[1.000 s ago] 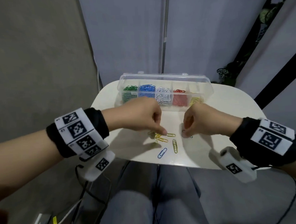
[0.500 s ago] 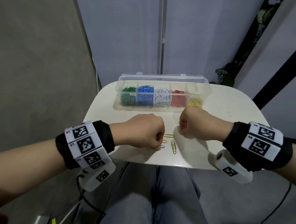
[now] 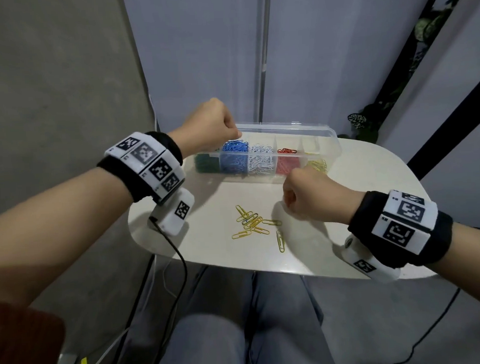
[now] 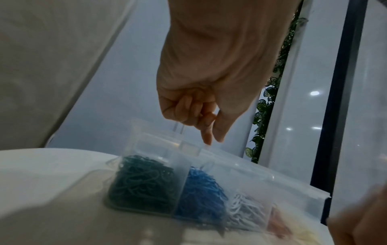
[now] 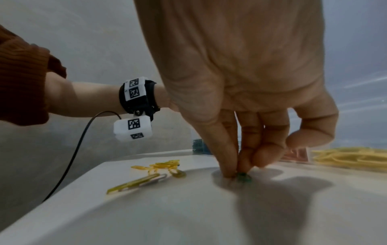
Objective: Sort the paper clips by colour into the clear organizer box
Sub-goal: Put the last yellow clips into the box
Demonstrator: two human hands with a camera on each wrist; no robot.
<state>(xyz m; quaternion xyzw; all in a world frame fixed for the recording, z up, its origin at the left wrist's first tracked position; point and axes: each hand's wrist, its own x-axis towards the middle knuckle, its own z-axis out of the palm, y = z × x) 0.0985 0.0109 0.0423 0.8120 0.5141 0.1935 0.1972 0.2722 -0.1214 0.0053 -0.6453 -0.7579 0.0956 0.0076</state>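
Right hand (image 5: 240, 102) pinches a green clip (image 5: 243, 176) on the table; left hand (image 3: 212, 124), fingers curled, above the organizer box (image 3: 325, 138).

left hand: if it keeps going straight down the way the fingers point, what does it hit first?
Probably the clear plastic organizer box: the left hand has fingertips pointing down just above its rim, near the blue paper clips compartment. Whether rim or clips come first is unclear; depth is hard to judge.
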